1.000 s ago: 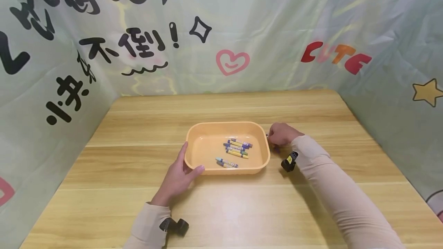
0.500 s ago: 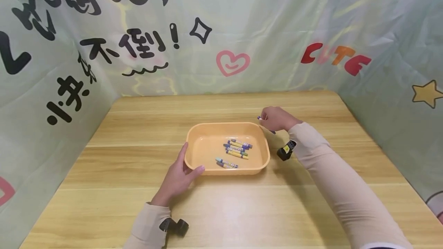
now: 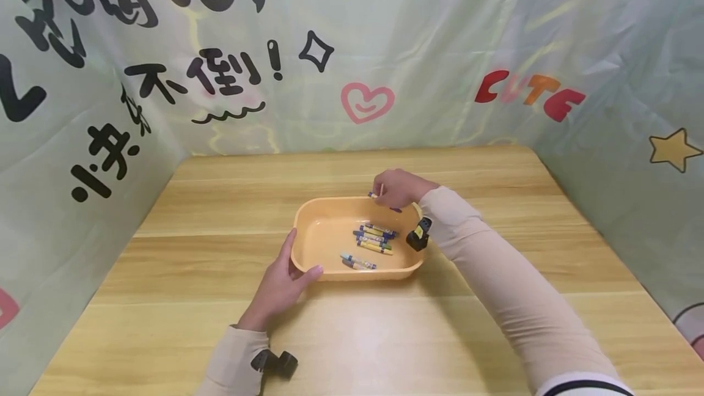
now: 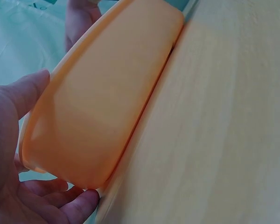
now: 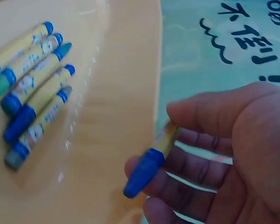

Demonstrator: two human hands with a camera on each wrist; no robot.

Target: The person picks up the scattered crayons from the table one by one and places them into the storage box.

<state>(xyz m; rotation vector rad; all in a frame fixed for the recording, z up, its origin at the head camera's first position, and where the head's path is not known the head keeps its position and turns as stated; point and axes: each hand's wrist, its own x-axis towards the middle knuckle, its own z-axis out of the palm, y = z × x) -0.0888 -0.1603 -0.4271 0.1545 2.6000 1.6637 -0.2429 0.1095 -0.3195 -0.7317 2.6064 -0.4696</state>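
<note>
A peach-orange plastic tray (image 3: 321,234) sits on the table. My left hand (image 3: 279,289) grips its near left corner, thumb at the rim and fingers bent around the outer wall in the left wrist view. Over the tray's far right rim, my right hand (image 3: 403,188) pinches a blue crayon (image 5: 147,171) in a yellow wrapper between thumb and fingers. The crayon's blue tip points downward in the right wrist view. Several crayons (image 3: 375,239) lie in a rough row on the tray floor, and two more, one with a light-blue tip (image 3: 357,260), lie near the front wall.
The wooden table (image 3: 220,212) extends around the tray on all sides. Pale fabric (image 3: 440,47) with printed lettering and drawings hangs behind and at both sides. A small black camera (image 3: 419,236) is strapped to the right wrist.
My right hand has risen from beside the tray's right wall and moved left, carrying the crayon over the far rim. The left hand and tray have stayed in place.
</note>
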